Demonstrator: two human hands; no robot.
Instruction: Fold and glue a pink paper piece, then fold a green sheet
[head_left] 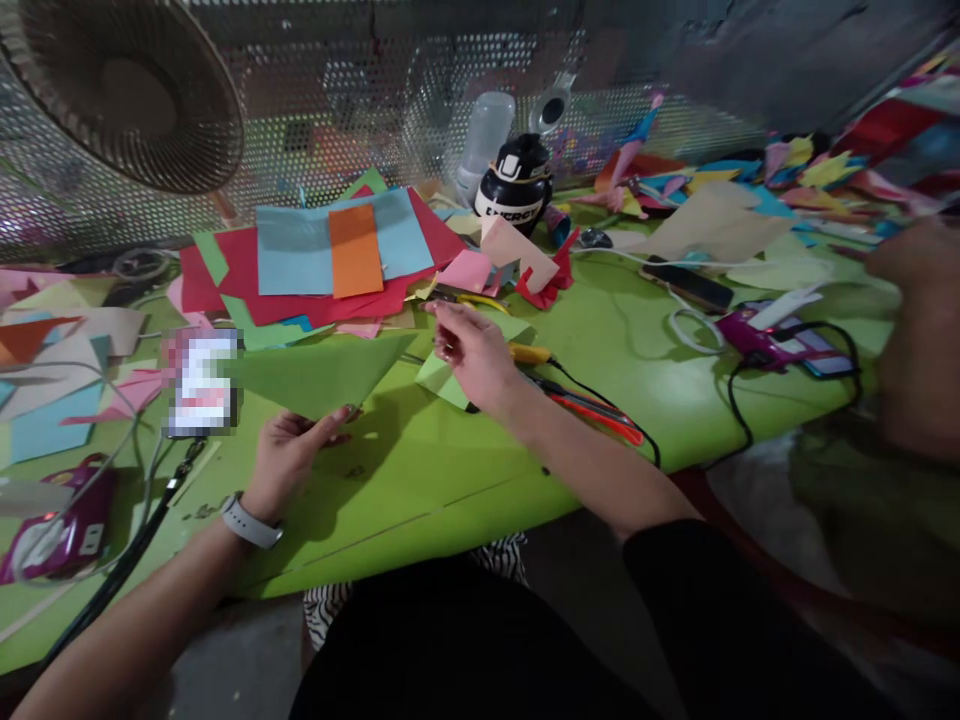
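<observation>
My left hand (300, 450), with a pale watch band (251, 522) at its wrist, pinches the lower edge of a green sheet of paper (322, 372) folded into a triangle shape. The sheet is held above the table, its pointed corner toward the right. My right hand (476, 355) is raised just beyond that corner, apart from the sheet. Its fingers are curled with thumb and fingertips together; what they hold, if anything, is too small to make out. Beneath it lie a folded light green paper piece (444, 382) and a yellow-handled tool (529, 354) with a black cord.
Stacked coloured sheets (292, 255) lie behind my hands. A phone (202, 380) with a blurred screen is at left. Orange-handled scissors (600, 412) lie right of my forearm. A black jar (514, 185) and a fan (127, 95) stand behind. Another person's arm (919, 330) is at right.
</observation>
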